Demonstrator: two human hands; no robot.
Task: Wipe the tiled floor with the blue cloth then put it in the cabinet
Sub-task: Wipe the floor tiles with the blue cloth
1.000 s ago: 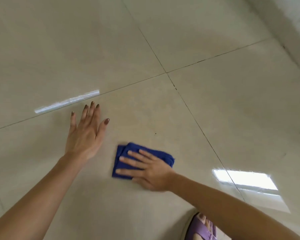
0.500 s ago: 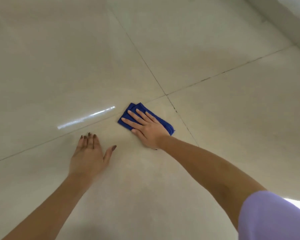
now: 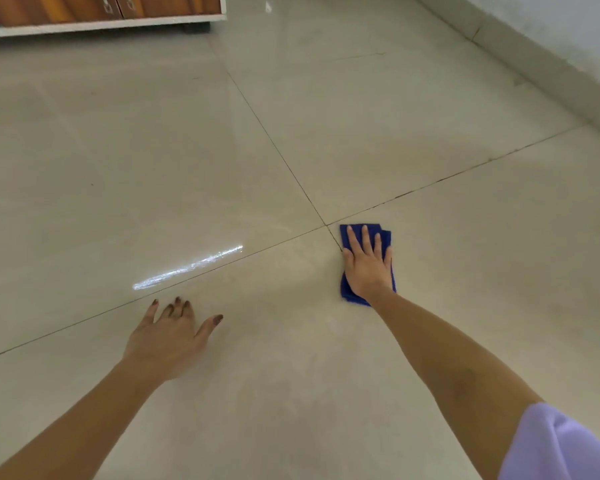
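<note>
Left hand (image 3: 168, 341), 7 o'clock: fingers spread flat on tiled floor (image 3: 291, 116), likely bracing the lean. Right hand (image 3: 368, 268), 4 o'clock: straight fingers press folded blue cloth (image 3: 348, 293) down beside the grout cross, full-palm contact for wiping. Cabinet (image 3: 101, 12) far, 11 o'clock.

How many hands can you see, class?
2. The left hand rests on the floor, lower left; the right hand presses the blue cloth beside the tile crossing.
</note>
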